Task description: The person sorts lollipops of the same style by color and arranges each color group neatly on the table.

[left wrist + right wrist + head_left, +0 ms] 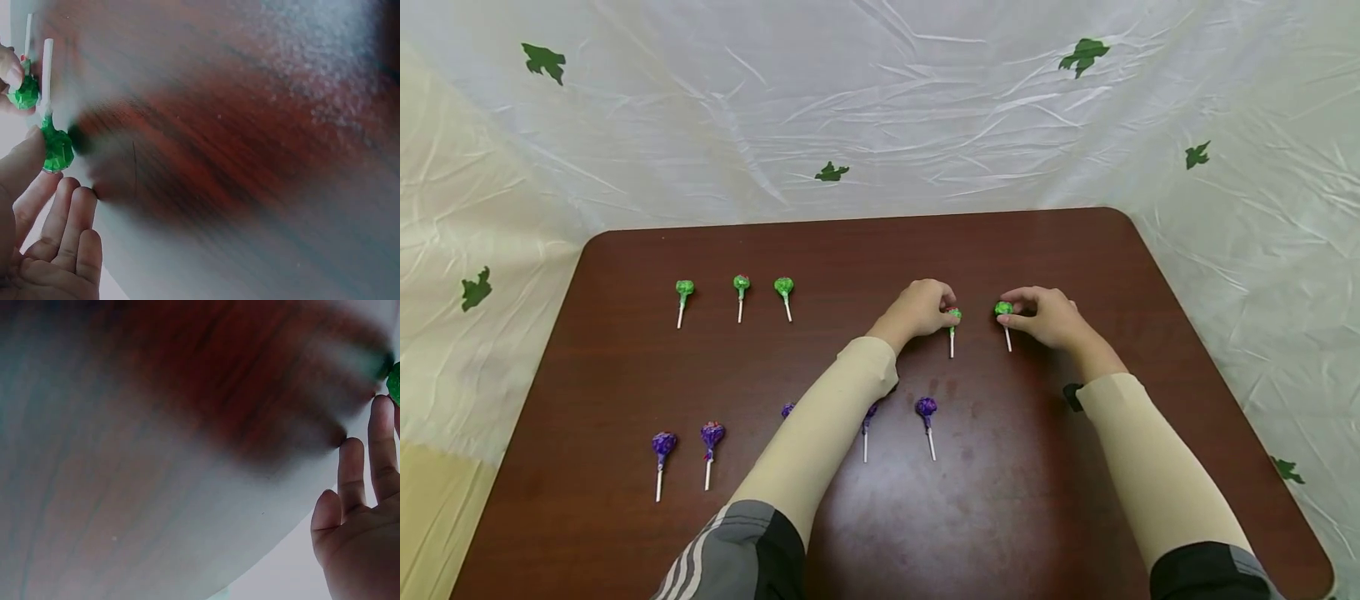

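Note:
My left hand (919,312) is at the back right of the table, thumb and fingers pinching the green-wrapped head of a lollipop (952,337). Its white stick points toward me. In the left wrist view this lollipop (57,150) sits between the thumb and fingertips. Just to the right, my right hand (1049,318) pinches a second green lollipop (1003,308) by its head. Only an edge of that green head (395,384) shows in the right wrist view. Three more green lollipops, the nearest of them a green lollipop (784,287), lie at the back left.
Purple lollipops lie in a nearer row, from a purple lollipop (663,443) at left to another purple lollipop (927,407); my left forearm partly covers some. The brown table (1037,517) has rounded corners. White sheeting (880,83) with green patches hangs behind it.

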`<action>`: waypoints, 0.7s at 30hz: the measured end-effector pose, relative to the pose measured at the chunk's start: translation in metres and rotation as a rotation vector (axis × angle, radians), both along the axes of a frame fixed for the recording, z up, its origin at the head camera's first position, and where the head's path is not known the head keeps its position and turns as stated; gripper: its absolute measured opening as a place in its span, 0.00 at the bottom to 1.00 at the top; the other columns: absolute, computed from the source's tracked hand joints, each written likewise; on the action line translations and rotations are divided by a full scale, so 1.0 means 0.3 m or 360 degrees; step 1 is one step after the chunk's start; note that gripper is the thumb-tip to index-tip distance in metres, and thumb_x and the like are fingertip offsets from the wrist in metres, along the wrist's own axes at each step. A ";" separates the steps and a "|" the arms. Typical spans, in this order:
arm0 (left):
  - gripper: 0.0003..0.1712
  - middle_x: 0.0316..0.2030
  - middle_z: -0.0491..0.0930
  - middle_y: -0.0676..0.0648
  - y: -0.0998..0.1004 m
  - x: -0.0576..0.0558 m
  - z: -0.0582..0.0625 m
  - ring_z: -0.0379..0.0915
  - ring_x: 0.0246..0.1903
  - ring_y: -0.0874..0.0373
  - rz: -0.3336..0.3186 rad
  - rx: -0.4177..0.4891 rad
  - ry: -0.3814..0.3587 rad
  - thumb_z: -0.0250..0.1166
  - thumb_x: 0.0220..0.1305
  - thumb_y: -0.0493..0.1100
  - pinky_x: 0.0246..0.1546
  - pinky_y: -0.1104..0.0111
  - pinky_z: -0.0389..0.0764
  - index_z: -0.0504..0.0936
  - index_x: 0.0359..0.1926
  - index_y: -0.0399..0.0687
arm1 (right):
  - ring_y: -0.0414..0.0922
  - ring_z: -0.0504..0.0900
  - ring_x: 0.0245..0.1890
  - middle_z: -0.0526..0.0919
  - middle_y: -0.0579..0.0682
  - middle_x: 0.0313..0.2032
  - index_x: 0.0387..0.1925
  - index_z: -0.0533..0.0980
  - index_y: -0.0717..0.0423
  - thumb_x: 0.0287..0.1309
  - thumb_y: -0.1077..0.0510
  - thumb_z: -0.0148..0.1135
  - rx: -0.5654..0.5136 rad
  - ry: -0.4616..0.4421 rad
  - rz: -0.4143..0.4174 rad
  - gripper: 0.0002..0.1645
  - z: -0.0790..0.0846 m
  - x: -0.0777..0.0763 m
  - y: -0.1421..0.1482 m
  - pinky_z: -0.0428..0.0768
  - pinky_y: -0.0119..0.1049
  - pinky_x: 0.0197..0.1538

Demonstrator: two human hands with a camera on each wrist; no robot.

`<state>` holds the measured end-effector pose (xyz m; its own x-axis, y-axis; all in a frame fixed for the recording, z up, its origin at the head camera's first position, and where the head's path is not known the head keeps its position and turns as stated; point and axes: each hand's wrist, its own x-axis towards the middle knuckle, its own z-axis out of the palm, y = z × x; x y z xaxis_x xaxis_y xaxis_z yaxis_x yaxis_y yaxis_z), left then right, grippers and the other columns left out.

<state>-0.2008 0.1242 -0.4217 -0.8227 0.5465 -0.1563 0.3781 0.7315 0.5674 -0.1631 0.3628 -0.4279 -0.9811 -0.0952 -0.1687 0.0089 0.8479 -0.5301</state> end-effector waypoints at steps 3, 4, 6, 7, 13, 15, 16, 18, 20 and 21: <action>0.18 0.50 0.83 0.51 0.002 0.002 -0.003 0.77 0.50 0.59 0.0000 0.0001 0.0013 0.67 0.66 0.49 0.55 0.66 0.77 0.83 0.53 0.50 | 0.54 0.75 0.51 0.81 0.56 0.45 0.58 0.77 0.54 0.63 0.44 0.66 0.0004 0.0016 -0.0001 0.27 -0.007 -0.002 -0.002 0.58 0.59 0.59; 0.17 0.49 0.83 0.52 0.002 0.002 -0.003 0.77 0.49 0.59 -0.0003 0.0001 0.0015 0.68 0.66 0.49 0.54 0.66 0.77 0.84 0.53 0.50 | 0.54 0.75 0.50 0.81 0.55 0.45 0.58 0.77 0.54 0.63 0.45 0.66 0.0008 0.0018 0.0001 0.27 -0.008 -0.003 -0.003 0.59 0.58 0.59; 0.16 0.47 0.83 0.52 0.004 0.003 -0.004 0.76 0.47 0.59 -0.0009 -0.0007 0.0023 0.68 0.66 0.49 0.52 0.67 0.77 0.84 0.51 0.50 | 0.53 0.75 0.49 0.80 0.55 0.44 0.58 0.77 0.53 0.63 0.45 0.66 0.0015 0.0019 0.0004 0.26 -0.009 -0.004 -0.004 0.59 0.57 0.58; 0.15 0.47 0.83 0.53 0.006 0.003 -0.003 0.76 0.46 0.60 -0.0010 -0.0014 0.0027 0.68 0.66 0.49 0.51 0.67 0.77 0.84 0.51 0.50 | 0.53 0.75 0.48 0.80 0.55 0.43 0.58 0.77 0.53 0.63 0.45 0.66 0.0017 0.0016 0.0010 0.26 -0.007 -0.004 -0.004 0.59 0.57 0.57; 0.15 0.48 0.83 0.53 0.014 -0.001 0.002 0.77 0.47 0.60 -0.0023 -0.0075 0.0067 0.67 0.67 0.50 0.53 0.67 0.77 0.84 0.51 0.50 | 0.52 0.76 0.47 0.82 0.54 0.42 0.57 0.78 0.53 0.63 0.45 0.66 0.0010 0.0016 0.0010 0.26 0.003 -0.008 -0.005 0.60 0.57 0.58; 0.15 0.48 0.83 0.53 0.015 -0.002 0.003 0.77 0.48 0.60 -0.0030 -0.0093 0.0075 0.66 0.67 0.50 0.54 0.67 0.77 0.84 0.51 0.50 | 0.52 0.76 0.48 0.82 0.54 0.42 0.57 0.78 0.53 0.63 0.45 0.66 0.0005 0.0014 0.0007 0.25 0.006 -0.009 -0.004 0.59 0.58 0.59; 0.15 0.48 0.83 0.53 0.016 -0.002 0.003 0.76 0.47 0.60 -0.0034 -0.0099 0.0074 0.66 0.67 0.50 0.54 0.67 0.76 0.84 0.51 0.51 | 0.53 0.76 0.48 0.82 0.54 0.42 0.57 0.78 0.53 0.63 0.45 0.66 0.0005 0.0013 0.0005 0.25 0.006 -0.010 -0.003 0.58 0.58 0.59; 0.14 0.47 0.83 0.53 0.016 -0.003 0.004 0.76 0.46 0.60 -0.0036 -0.0097 0.0066 0.65 0.68 0.50 0.52 0.67 0.76 0.84 0.50 0.51 | 0.53 0.76 0.49 0.82 0.54 0.42 0.57 0.78 0.53 0.64 0.45 0.65 0.0003 0.0007 0.0002 0.25 0.007 -0.012 -0.002 0.57 0.60 0.60; 0.12 0.45 0.82 0.54 0.016 -0.002 0.005 0.75 0.44 0.61 -0.0040 -0.0090 0.0055 0.65 0.68 0.50 0.49 0.68 0.76 0.84 0.48 0.51 | 0.54 0.76 0.50 0.82 0.54 0.42 0.57 0.78 0.53 0.64 0.45 0.65 0.0008 0.0007 0.0000 0.25 0.008 -0.013 -0.001 0.56 0.60 0.59; 0.11 0.44 0.82 0.54 0.017 -0.002 0.005 0.75 0.43 0.61 -0.0042 -0.0085 0.0049 0.65 0.68 0.50 0.48 0.68 0.76 0.84 0.47 0.51 | 0.54 0.76 0.50 0.82 0.54 0.42 0.58 0.78 0.53 0.64 0.45 0.65 0.0009 0.0008 -0.0002 0.25 0.008 -0.013 -0.001 0.55 0.60 0.59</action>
